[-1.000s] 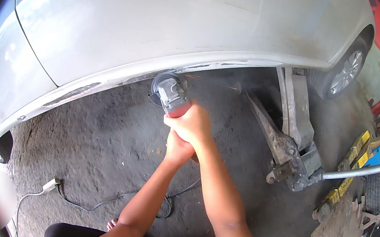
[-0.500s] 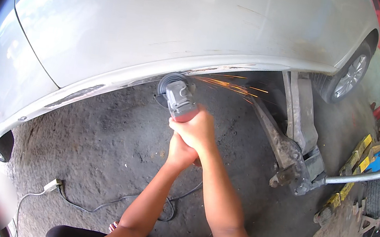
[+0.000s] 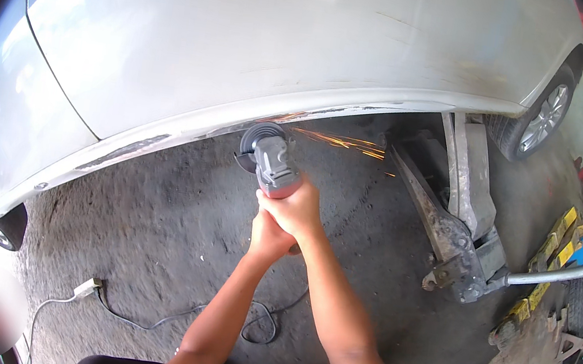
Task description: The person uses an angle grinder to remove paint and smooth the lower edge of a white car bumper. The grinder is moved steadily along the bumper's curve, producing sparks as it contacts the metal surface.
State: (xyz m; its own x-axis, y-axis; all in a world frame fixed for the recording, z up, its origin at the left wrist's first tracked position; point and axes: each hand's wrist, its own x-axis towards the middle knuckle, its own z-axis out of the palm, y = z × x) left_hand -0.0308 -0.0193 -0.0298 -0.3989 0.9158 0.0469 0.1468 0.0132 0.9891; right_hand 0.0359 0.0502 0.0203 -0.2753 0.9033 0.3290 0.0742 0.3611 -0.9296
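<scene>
1. The angle grinder (image 3: 277,165) is sitting just below the car's sill (image 3: 200,123), its disc tilting up toward the lower edge; sparks (image 3: 341,141) are streaming off rightward, so I'm judging that it's cutting or sanding there now.
2. The right hand (image 3: 297,208) is gripping the grinder's body behind the head; the left hand (image 3: 271,237) is clamping on lower down, the two pressing together.
3. Along the sill, a dark bare patch (image 3: 126,151) is showing to the left, and patchy, scraped metal is showing to the right. I'm not able to tell ground spots from old damage.
4. White paint is covering much of the strip between and around, so the job is looking partway along, not finished.
5. Farther out, a floor jack (image 3: 478,192) is standing under the car (image 3: 252,29), while a cord (image 3: 147,326) is trailing across the floor.
</scene>
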